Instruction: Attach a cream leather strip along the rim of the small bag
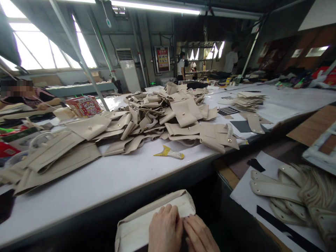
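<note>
Low in the view, an unfinished beige bag piece (144, 217) with a whitish panel and folded edges sits below the table's front edge. My left hand (166, 227) lies over it with curled fingers, gripping near the right end of the panel. Beside it, my right hand (201, 231) pinches the piece's right edge, its fingertips close to my left hand. The underside of the piece and both thumbs are hidden. On the white table ahead lies a small yellow blade-shaped tool (168, 152) with a wrapped white handle.
A large heap of beige bag pieces (168, 115) covers the table's middle and left. Beige straps (296, 196) are piled at lower right, beside a white frame (321, 147). Stacked flat pieces (249, 101) stand farther back. A co-worker (31, 94) sits at left; other people stand behind.
</note>
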{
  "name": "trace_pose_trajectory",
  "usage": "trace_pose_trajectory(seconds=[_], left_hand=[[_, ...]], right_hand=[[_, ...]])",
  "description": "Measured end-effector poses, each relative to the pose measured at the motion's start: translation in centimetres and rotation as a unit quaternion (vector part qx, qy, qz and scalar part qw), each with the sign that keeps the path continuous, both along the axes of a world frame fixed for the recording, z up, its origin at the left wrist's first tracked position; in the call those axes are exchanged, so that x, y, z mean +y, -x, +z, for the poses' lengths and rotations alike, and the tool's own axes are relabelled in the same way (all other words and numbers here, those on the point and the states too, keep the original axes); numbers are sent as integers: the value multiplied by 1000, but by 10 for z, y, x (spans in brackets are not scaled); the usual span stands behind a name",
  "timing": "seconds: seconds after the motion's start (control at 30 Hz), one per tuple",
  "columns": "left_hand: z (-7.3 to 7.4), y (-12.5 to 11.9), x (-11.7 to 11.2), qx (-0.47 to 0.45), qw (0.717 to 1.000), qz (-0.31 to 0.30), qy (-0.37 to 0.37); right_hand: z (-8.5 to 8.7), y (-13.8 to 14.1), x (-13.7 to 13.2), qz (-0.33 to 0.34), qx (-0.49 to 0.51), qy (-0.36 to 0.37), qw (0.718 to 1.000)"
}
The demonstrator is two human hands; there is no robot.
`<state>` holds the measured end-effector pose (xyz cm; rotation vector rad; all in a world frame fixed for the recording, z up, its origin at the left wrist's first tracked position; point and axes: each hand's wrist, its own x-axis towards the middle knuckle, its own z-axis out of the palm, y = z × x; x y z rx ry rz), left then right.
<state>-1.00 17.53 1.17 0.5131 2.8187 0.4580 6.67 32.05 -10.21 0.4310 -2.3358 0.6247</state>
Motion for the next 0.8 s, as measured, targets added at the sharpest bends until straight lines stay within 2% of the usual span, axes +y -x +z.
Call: trace_pose_trajectory(seconds=[0.07,0.23,0.37,0.47,0.53,0.63,0.8], left_hand=[[-3,-2,-1,8,1000,-2,3],[-25,-12,-8,102,994,-10,-22],[-48,-21,-24,206,974,-39,-88],[-58,-27,-37,225,965,9,-135],[-61,-29,-43,226,963,37,-145],[-61,-31,-49,230,962,41,-144],[-55,-32,-61,242,960,54,-132]], right_hand=[[10,6,-1,-14,45,-66,997],[25,15,-8,-56,137,-125,981],[25,12,-12,-51,141,-180,972],[18,12,-16,-61,124,-212,967],[13,12,-21,-68,126,-220,965],[10,13,-33,-68,137,-209,966],[25,15,-58,-81,140,-163,973]])
